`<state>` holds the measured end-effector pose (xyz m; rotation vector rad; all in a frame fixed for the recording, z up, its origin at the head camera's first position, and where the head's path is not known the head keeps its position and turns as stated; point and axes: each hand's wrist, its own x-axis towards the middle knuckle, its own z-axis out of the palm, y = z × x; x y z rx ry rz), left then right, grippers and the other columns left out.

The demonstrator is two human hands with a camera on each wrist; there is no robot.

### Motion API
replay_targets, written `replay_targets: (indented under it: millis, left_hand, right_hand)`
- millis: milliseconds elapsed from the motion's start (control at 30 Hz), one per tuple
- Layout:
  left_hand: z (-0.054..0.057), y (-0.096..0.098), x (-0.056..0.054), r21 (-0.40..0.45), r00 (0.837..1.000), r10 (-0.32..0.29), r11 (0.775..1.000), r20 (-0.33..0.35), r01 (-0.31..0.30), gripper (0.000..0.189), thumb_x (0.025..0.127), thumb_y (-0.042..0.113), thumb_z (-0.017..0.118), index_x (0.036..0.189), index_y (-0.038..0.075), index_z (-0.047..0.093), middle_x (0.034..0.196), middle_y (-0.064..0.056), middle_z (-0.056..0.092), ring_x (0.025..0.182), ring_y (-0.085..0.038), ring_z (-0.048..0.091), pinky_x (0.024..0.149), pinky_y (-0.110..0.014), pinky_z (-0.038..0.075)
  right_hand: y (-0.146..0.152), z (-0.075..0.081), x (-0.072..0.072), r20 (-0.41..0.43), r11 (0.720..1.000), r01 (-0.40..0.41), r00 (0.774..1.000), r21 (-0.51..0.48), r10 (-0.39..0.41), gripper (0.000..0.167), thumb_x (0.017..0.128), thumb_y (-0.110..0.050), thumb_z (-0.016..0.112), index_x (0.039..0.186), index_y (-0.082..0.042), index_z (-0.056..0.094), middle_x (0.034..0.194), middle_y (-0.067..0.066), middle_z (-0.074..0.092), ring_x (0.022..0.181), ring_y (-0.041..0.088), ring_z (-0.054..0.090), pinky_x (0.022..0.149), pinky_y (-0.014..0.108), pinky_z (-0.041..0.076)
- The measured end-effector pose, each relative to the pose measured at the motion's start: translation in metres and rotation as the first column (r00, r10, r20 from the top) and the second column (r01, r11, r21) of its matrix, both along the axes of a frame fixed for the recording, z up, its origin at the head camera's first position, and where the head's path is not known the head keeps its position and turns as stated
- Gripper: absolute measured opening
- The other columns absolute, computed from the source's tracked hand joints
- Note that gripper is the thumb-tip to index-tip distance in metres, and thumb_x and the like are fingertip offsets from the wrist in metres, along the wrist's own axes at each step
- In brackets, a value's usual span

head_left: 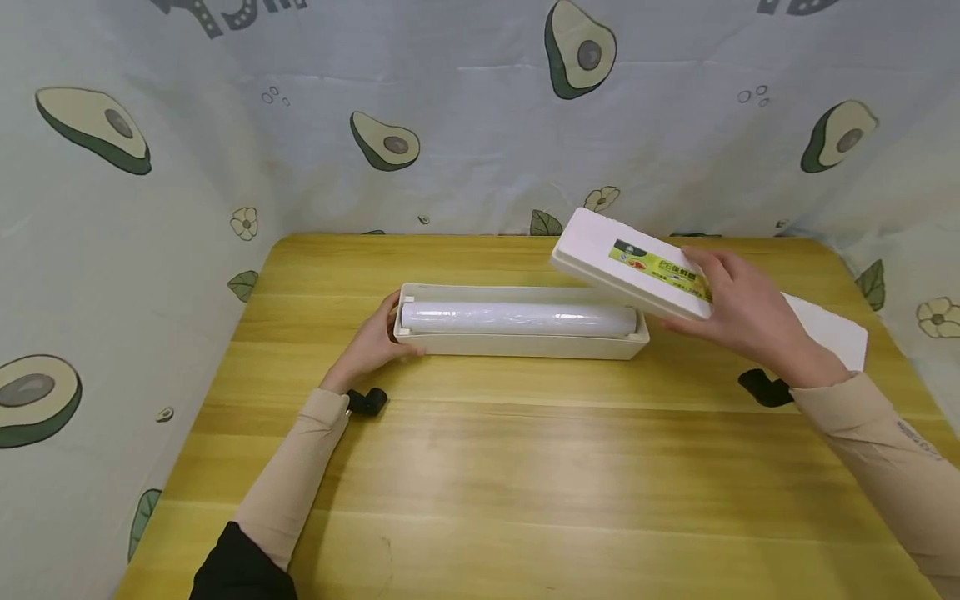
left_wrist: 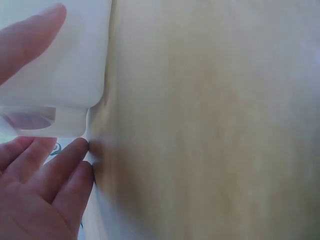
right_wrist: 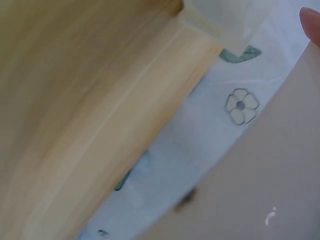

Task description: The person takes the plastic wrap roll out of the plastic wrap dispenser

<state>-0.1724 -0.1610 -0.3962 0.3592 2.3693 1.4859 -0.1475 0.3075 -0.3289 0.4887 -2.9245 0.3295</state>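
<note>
A long white box point(head_left: 517, 345) lies on the wooden table with its top off. Inside it rests a roll of cling film point(head_left: 517, 318). My left hand point(head_left: 372, 337) holds the box by its left end. In the left wrist view the thumb point(left_wrist: 35, 37) lies on the box's side point(left_wrist: 60, 75), the fingers around its end. My right hand point(head_left: 750, 308) grips the white lid point(head_left: 592, 237) around its middle, raised and tilted above the box's right end. A yellow-green label shows on the lid. In the right wrist view the lid point(right_wrist: 250, 185) fills the lower right.
The wooden table point(head_left: 480, 483) extends in front of the box. Behind and beside it hangs a white cloth point(head_left: 480, 67) printed with avocados. Black wrist straps point(head_left: 367, 402) are at both cuffs.
</note>
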Motion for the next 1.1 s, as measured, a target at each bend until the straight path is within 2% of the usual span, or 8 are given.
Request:
replay_targets:
  millis: [200, 400, 600, 800, 967, 1033, 1100]
  left_hand:
    - [0.001, 0.001, 0.001, -0.001, 1.0, 0.003, 1.0, 0.002, -0.003, 0.098, 0.078, 0.001, 0.078, 0.151, 0.001, 0.012, 0.137, -0.029, 0.044, 0.119, -0.036, 0.048, 0.098, -0.047, 0.037]
    - [0.002, 0.001, 0.001, 0.01, 1.0, 0.008, 1.0, 0.006, -0.008, 0.098, 0.077, -0.001, 0.078, 0.151, 0.0, 0.013, 0.135, -0.029, 0.046, 0.117, -0.037, 0.049, 0.096, -0.046, 0.039]
    - [0.001, 0.001, 0.001, 0.011, 1.0, 0.004, 1.0, 0.013, -0.004, 0.098, 0.077, -0.001, 0.077, 0.151, 0.001, 0.013, 0.135, -0.029, 0.046, 0.117, -0.036, 0.049, 0.094, -0.045, 0.04]
    - [0.0, -0.001, 0.0, 0.014, 1.0, -0.002, 1.0, 0.014, 0.002, 0.098, 0.078, -0.001, 0.077, 0.151, 0.0, 0.012, 0.137, -0.028, 0.044, 0.117, -0.036, 0.049, 0.093, -0.044, 0.04]
    - [-0.02, -0.005, -0.009, 0.021, 1.0, -0.001, 1.0, 0.012, 0.001, 0.101, 0.077, 0.002, 0.078, 0.153, 0.005, 0.011, 0.139, -0.026, 0.043, 0.12, -0.035, 0.047, 0.094, -0.046, 0.039]
    - [-0.028, -0.007, -0.013, 0.022, 1.0, 0.004, 1.0, 0.014, -0.005, 0.103, 0.077, 0.004, 0.08, 0.153, 0.009, 0.011, 0.139, -0.024, 0.044, 0.12, -0.034, 0.047, 0.095, -0.046, 0.038]
    - [-0.031, -0.008, -0.014, 0.02, 1.0, 0.007, 1.0, 0.009, -0.008, 0.104, 0.076, 0.006, 0.081, 0.153, 0.011, 0.012, 0.139, -0.022, 0.045, 0.119, -0.032, 0.048, 0.095, -0.045, 0.038]
  right_hand:
    - [0.03, -0.01, 0.018, 0.067, 0.993, 0.115, 0.991, -0.01, -0.115, 0.106, 0.069, -0.042, 0.084, 0.149, -0.002, 0.027, 0.126, 0.036, 0.038, 0.102, 0.049, 0.042, 0.074, 0.06, 0.037]
    - [0.058, -0.023, 0.028, 0.106, 0.98, 0.198, 0.975, 0.006, -0.197, 0.111, 0.071, -0.045, 0.082, 0.153, -0.005, 0.019, 0.125, 0.041, 0.035, 0.103, 0.052, 0.039, 0.071, 0.062, 0.036]
    - [0.081, -0.038, 0.036, 0.139, 0.965, 0.26, 0.955, 0.038, -0.263, 0.112, 0.073, -0.046, 0.08, 0.153, -0.004, 0.015, 0.12, 0.048, 0.034, 0.1, 0.057, 0.037, 0.071, 0.066, 0.034]
    - [0.098, -0.051, 0.043, 0.168, 0.962, 0.273, 0.947, 0.028, -0.273, 0.111, 0.075, -0.047, 0.079, 0.152, -0.001, 0.014, 0.119, 0.052, 0.033, 0.1, 0.061, 0.035, 0.072, 0.067, 0.032]
    - [0.107, -0.058, 0.048, 0.185, 0.954, 0.3, 0.936, 0.028, -0.3, 0.111, 0.076, -0.049, 0.077, 0.153, -0.002, 0.012, 0.119, 0.051, 0.032, 0.1, 0.061, 0.034, 0.072, 0.068, 0.031]
    - [0.109, -0.06, 0.049, 0.207, 0.944, 0.329, 0.922, 0.035, -0.329, 0.112, 0.077, -0.052, 0.075, 0.153, -0.004, 0.009, 0.12, 0.051, 0.03, 0.1, 0.062, 0.032, 0.071, 0.069, 0.031]
    - [0.11, -0.062, 0.05, 0.229, 0.932, 0.359, 0.905, 0.041, -0.358, 0.113, 0.077, -0.055, 0.073, 0.154, -0.006, 0.007, 0.121, 0.051, 0.027, 0.1, 0.063, 0.031, 0.072, 0.07, 0.03]
